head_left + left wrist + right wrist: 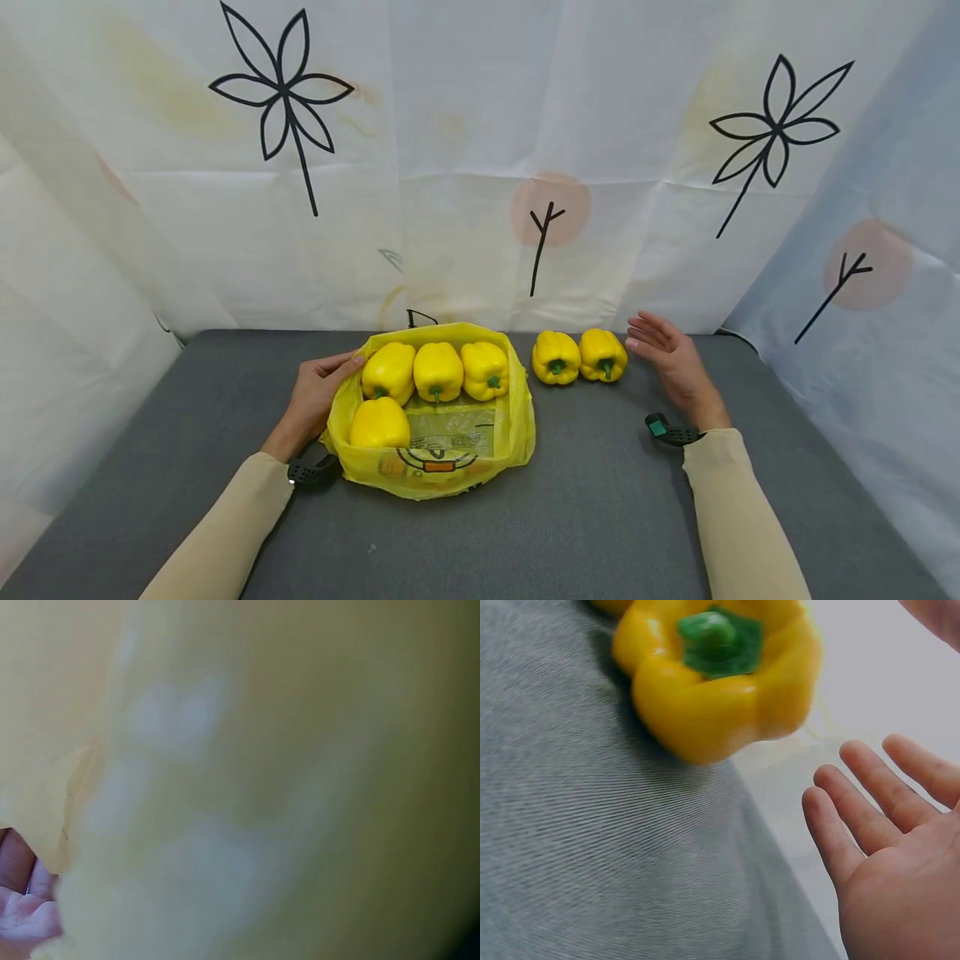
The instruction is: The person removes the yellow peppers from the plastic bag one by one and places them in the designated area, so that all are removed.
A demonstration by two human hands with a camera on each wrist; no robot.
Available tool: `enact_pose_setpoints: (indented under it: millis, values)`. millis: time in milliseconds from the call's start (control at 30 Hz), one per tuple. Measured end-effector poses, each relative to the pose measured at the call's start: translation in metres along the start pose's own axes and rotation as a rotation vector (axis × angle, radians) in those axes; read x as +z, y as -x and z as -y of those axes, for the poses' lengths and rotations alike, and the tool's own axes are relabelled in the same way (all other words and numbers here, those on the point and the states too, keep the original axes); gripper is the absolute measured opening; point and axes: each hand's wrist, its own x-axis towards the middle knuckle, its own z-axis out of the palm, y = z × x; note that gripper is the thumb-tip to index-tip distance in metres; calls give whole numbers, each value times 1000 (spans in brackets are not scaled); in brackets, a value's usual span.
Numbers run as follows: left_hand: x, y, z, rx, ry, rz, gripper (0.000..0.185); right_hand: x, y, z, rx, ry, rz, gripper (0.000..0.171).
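A yellow plastic bag stands wide-mouthed on the table, its rim turned outward. Inside it, three yellow bell peppers line the back and another bell pepper lies at the front left. My left hand holds the bag's left rim; in the left wrist view the blurred bag film hides most of it. Two more bell peppers sit side by side right of the bag, stems toward me. My right hand, fingers extended and holding nothing, is just right of the outer bell pepper.
The grey table runs back to a white printed curtain close behind the peppers. More curtain hangs on the right side. Dark wrist straps sit on both wrists.
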Motion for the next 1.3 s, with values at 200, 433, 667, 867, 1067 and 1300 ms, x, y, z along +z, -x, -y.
enact_pose_setpoints:
  millis: [200,433,667,867,1067,1300]
  values:
    - [0,1,-1,-2,1,1,56,-3,3,9,-48,-37,-21,77]
    - [0,1,-1,5,6,-1,55,-5,5,20,-117,-38,-34,73]
    - [0,1,-1,6,7,0,55,0,8,37,-159,-55,-12,69]
    - [0,1,-2,3,1,-1,55,14,8,50,-209,-20,30,64]
    - [-1,2,-2,5,-12,-2,55,34,8,64,-255,-50,115,60]
    - [0,1,-1,7,-25,-6,55,61,10,79,-257,-14,190,65]
